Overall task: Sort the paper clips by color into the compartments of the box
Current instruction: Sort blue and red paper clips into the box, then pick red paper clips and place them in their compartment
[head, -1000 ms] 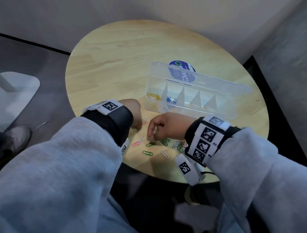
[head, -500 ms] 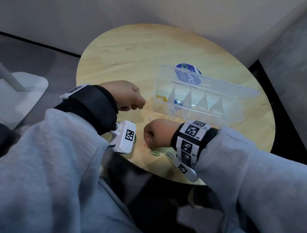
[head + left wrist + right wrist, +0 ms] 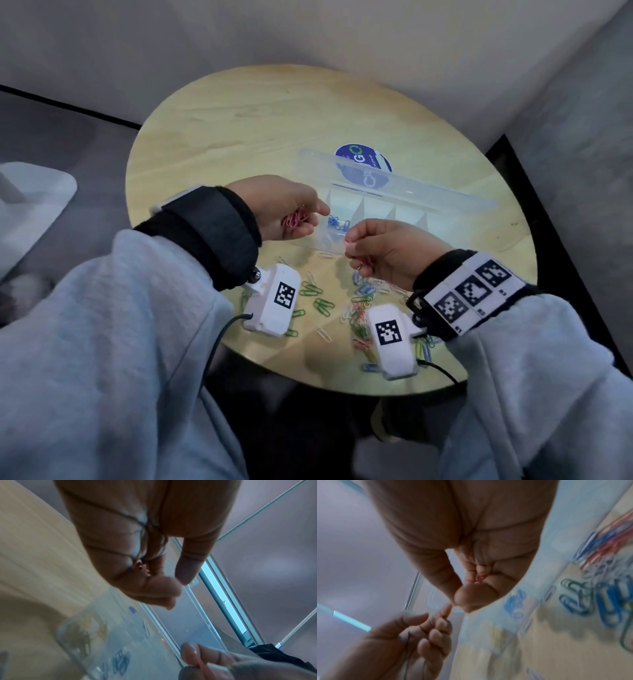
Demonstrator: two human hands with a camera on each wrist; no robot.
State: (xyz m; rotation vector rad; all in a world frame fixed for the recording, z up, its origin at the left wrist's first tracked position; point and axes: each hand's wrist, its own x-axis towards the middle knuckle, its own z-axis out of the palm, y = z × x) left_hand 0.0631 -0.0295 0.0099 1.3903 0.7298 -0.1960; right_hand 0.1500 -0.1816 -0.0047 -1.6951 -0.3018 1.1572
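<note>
Red clips [image 3: 294,219] bunched in left hand [image 3: 281,209], one more pinched in right hand [image 3: 387,251], both over box [image 3: 404,205] near edge, empty compartments rightward, nearer right hand.

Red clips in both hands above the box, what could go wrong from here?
The left hand holds its bunch of red clips in a loose grip, so some may spill. The right hand hovers over the blue clips in the box; a red one released there would be missorted.
</note>
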